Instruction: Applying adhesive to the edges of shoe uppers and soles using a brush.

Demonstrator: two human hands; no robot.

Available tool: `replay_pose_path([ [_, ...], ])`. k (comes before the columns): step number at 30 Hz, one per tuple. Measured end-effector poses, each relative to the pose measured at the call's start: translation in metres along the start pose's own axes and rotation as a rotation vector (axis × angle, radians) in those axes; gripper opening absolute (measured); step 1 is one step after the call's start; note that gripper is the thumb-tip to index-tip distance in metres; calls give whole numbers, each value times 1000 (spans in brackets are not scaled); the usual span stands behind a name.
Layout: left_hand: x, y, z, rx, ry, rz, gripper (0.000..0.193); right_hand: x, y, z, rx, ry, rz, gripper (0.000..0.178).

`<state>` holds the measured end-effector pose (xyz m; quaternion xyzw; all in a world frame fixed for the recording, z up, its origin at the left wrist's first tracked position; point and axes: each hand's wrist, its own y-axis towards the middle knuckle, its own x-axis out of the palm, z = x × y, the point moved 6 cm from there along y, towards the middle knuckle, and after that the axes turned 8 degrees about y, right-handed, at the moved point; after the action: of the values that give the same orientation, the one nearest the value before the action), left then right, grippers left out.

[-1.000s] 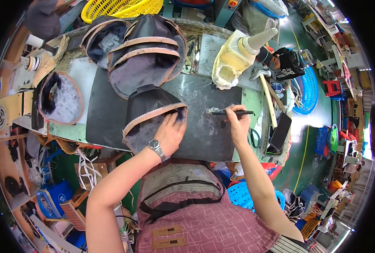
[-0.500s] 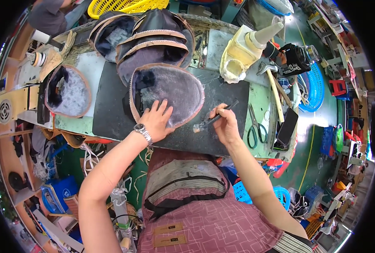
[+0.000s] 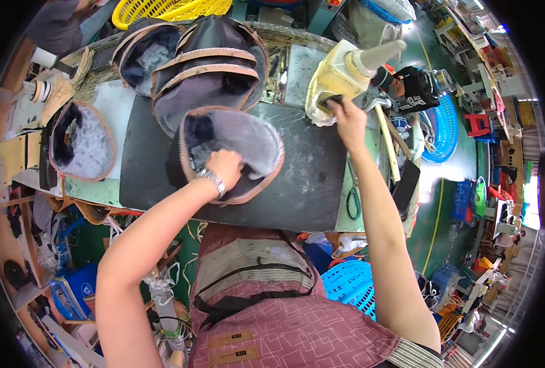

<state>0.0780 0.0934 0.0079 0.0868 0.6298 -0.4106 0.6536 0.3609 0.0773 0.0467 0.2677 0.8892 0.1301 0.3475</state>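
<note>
A fur-lined dark piece with a tan rim (image 3: 257, 138) lies open side up on the black mat (image 3: 309, 178). My left hand (image 3: 226, 168), a watch on its wrist, is curled inside it and grips the lining near the lower rim. My right hand (image 3: 346, 116) reaches to the far right of the mat. It is closed on a small dark brush (image 3: 332, 100) whose tip is at the opening of a yellowish glue jug (image 3: 337, 76) with a pale cone spout.
Several similar tan-rimmed pieces are stacked behind (image 3: 211, 61), and one more lies at the left (image 3: 79, 141). Scissors (image 3: 352, 202), a wooden stick (image 3: 386, 144) and a black flat tool (image 3: 405, 184) sit at the bench's right edge. A yellow basket (image 3: 168, 9) stands at the back.
My right hand left the mat and moved up-right with the brush to the glue jug. My left hand turned the piece open side up and curled inside it.
</note>
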Motion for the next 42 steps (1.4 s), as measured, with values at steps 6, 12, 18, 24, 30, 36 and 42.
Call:
replay_pose_path([
  [6,3,26,-22,-201,-284,-110,37,-11,-39,54,849,853,104,25],
  [12,10,24,-24,-173,-257,-26,35,62,-154,-97,559,621,-224,20],
  [18,6,19,-18,-177,-275,-75,34,75,-162,-117,-178,78,-50,28],
  [24,9,4,-3,-145,-277,27,17,91,-189,-87,766,466,4,24],
  [30,50,-43,17,94,-52,407,15,63,-160,-66,1017,1352,66,17],
  [36,53,-83,19,23,18,405,30,123,-174,-71,900,910,-801,22],
  [42,89,-115,-11,-293,-162,649,23,138,-190,-102,591,720,-1031,27],
])
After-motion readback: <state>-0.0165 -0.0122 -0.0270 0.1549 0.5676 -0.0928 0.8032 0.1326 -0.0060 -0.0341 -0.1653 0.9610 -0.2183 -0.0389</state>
